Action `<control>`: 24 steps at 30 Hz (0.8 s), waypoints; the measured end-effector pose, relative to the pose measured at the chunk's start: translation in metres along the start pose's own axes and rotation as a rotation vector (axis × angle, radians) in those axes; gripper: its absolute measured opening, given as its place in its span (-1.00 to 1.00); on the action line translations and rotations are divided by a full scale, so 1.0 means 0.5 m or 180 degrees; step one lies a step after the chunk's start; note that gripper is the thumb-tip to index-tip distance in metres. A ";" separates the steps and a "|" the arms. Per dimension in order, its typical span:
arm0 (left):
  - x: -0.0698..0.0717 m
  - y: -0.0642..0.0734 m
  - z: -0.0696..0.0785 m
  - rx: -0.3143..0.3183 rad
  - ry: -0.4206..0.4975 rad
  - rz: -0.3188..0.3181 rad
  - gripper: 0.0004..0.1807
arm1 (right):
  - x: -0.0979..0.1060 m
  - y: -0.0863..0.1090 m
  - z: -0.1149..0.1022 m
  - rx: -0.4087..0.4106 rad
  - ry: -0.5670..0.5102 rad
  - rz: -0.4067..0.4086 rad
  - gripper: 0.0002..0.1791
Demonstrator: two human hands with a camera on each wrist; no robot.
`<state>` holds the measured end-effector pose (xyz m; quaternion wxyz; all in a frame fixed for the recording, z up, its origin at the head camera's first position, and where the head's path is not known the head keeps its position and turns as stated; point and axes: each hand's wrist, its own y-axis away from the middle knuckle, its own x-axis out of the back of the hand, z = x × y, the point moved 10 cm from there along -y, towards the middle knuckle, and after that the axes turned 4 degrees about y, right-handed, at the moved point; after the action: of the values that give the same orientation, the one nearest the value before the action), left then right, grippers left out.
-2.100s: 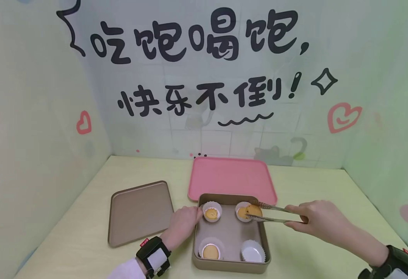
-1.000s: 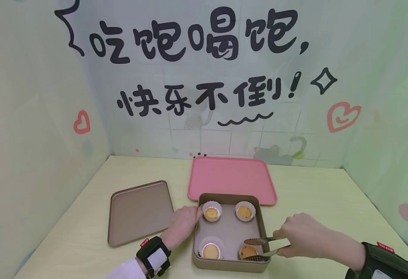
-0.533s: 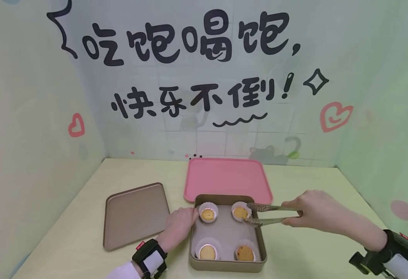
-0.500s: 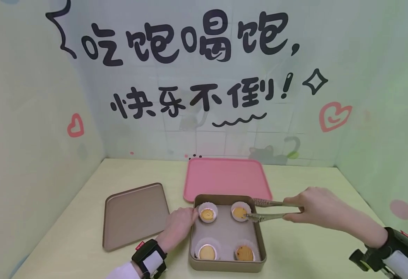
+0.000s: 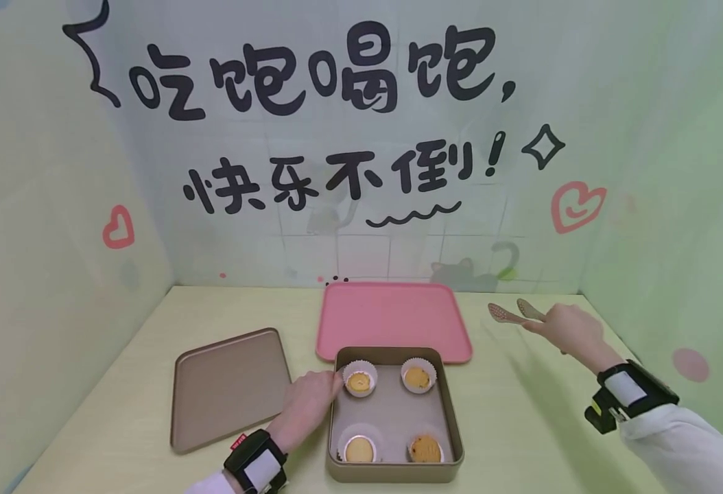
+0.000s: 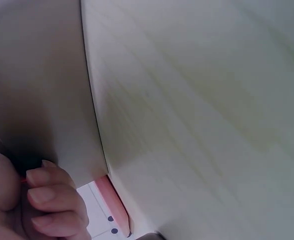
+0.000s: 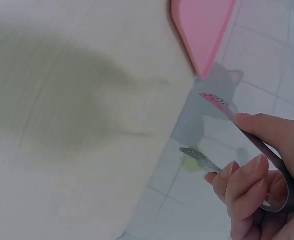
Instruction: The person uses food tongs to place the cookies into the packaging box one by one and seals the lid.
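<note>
A deep bronze-coloured baking tin (image 5: pixel 454 429) stands at the front centre. It holds several white paper cups, each with a cookie: a yellow cookie (image 5: pixel 359 382) at back left, a dotted cookie (image 5: pixel 416 377) at back right, a plain round cookie (image 5: pixel 359 450) at front left and a dark-specked cookie (image 5: pixel 426 449) at front right. My left hand (image 5: pixel 307 401) grips the tin's left wall near the back corner; curled fingers (image 6: pixel 57 200) show against it. At the back right, my right hand (image 5: pixel 574 331) holds metal tongs (image 7: pixel 214 101) above the table, their perforated tips apart with nothing between them.
Left of the tin lies a flat bronze lid or shallow tray (image 5: pixel 228 391). Behind the tin is a pink tray (image 5: pixel 392 319), partly covered by the tin's back edge. Printed cloth walls (image 5: pixel 361 254) enclose the pale table (image 5: pixel 510 425) at the back and sides.
The specked cookie has gone from the tongs into the front right cup. The tongs, in my right hand, then moved to the tin's back right and away right. My left hand stays on the tin.
</note>
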<state>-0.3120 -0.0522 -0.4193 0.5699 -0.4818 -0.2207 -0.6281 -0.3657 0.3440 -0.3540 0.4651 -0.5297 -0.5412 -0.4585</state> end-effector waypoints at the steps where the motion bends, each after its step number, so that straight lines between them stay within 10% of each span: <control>1: 0.001 0.000 0.000 -0.0010 0.0004 0.0006 -0.55 | -0.010 -0.008 0.011 -0.0090 -0.0047 -0.0023 -0.44; 15: -0.005 0.000 -0.006 0.0030 -0.0024 0.0047 -0.56 | -0.087 -0.034 0.061 -0.0429 -0.0306 -0.0181 -0.45; 24: -0.004 -0.001 -0.005 0.0047 -0.0010 0.0008 -0.56 | -0.111 -0.028 0.045 -0.0134 0.0249 -0.0026 -0.46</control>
<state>-0.3136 -0.0532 -0.4220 0.5738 -0.4789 -0.2256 -0.6249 -0.3795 0.3578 -0.4121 0.4728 -0.5188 -0.5149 -0.4921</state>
